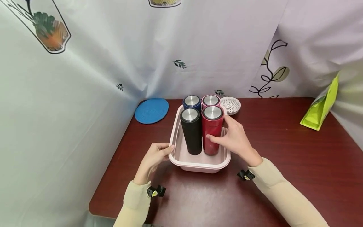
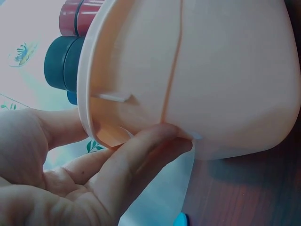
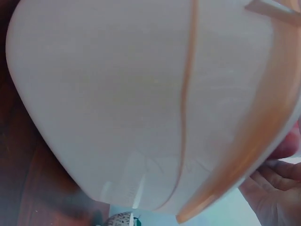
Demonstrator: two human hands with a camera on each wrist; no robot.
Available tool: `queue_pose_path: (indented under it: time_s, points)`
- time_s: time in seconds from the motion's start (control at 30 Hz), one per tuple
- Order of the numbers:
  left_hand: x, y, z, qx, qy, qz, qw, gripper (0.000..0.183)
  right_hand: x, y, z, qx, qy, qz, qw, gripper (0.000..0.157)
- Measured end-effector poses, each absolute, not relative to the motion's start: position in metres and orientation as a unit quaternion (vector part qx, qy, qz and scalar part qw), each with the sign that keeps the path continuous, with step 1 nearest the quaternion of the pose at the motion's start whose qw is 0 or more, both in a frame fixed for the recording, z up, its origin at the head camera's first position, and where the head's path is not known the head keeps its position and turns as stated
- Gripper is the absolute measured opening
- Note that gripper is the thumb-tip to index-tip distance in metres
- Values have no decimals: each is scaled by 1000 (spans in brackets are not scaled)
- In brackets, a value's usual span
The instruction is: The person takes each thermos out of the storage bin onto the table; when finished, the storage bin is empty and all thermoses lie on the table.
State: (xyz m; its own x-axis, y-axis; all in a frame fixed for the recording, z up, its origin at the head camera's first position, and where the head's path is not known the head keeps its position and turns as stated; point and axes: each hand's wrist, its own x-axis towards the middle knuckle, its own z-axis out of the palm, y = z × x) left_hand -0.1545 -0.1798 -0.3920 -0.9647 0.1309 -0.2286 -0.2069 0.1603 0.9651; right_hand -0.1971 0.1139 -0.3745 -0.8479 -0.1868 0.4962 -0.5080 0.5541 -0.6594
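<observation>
Steady the pale pink tub (image 1: 199, 165) on the worktop (image 1: 269, 135) with the left hand (image 1: 155, 156), pinched on the tub's left rim. With the right hand (image 1: 236, 137), curled thumb-in-front round the red flask (image 1: 211, 130) in the tub's right half, best guide upright, without knocking the black flask (image 1: 192, 134) just beside or the pink flask (image 1: 211, 100) behind. Release only with the base flat.

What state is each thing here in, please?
Red bottle: upright, capped, held by right hand
Black bottle: upright, capped
Blue bottle: upright, capped
Pink bottle: upright, capped
Pale tub: upright, open, held by left hand
Blue disc: flat
White basket: partly hidden
Green bag: standing, seal unclear
</observation>
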Motion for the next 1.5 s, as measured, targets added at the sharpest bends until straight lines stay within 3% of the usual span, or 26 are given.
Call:
queue_pose_path:
  time_s: [0.53,0.9,1.2,1.5]
  points:
    - [-153,-178,-392,-36,746,655,118,36,-189,125,-356,227,-856,391,252,65]
    - [-155,-178,-393,-35,745,655,122,38,-181,131,-342,235,-828,419,289,85]
    - [-155,-179,-393,-43,746,654,117,38,-165,134,-323,223,-806,454,306,75]
    - [-155,-179,-394,-39,745,655,120,39,-154,141,-307,227,-792,463,326,79]
